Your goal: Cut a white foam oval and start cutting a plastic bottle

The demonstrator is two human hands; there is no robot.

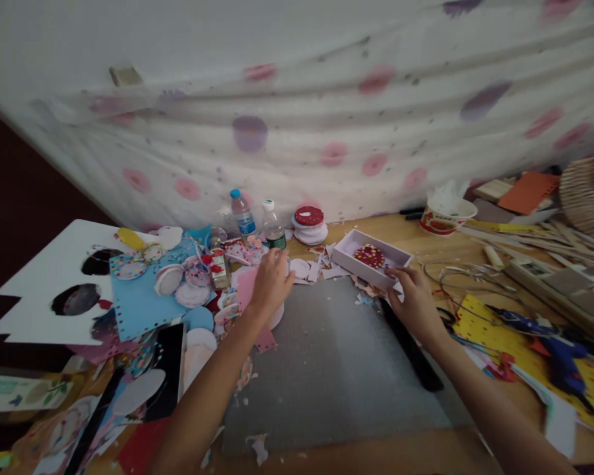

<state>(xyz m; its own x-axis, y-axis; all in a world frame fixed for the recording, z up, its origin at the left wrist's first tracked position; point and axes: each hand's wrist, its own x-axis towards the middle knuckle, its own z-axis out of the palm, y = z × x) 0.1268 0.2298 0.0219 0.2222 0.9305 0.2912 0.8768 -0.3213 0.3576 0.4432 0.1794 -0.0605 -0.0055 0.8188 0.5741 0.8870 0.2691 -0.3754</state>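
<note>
My left hand [270,284] reaches forward over paper craft pieces at the grey cutting mat's [327,369] far left edge, fingers curled near a small dark bottle [273,227]; whether it holds anything I cannot tell. My right hand [416,300] grips the near edge of a shallow white box [361,260] holding a red dotted paper disc [369,255]. A stack of white discs topped by a red one [309,224] stands behind the box.
A blue-capped water bottle [241,212], blue and white paper sheets [138,290] and a phone [168,369] lie at left. At right are a paper cup [443,218], yellow sheet [505,336], blue glue gun [554,346] and wooden sticks [559,237]. A spotted cloth [297,99] hangs behind.
</note>
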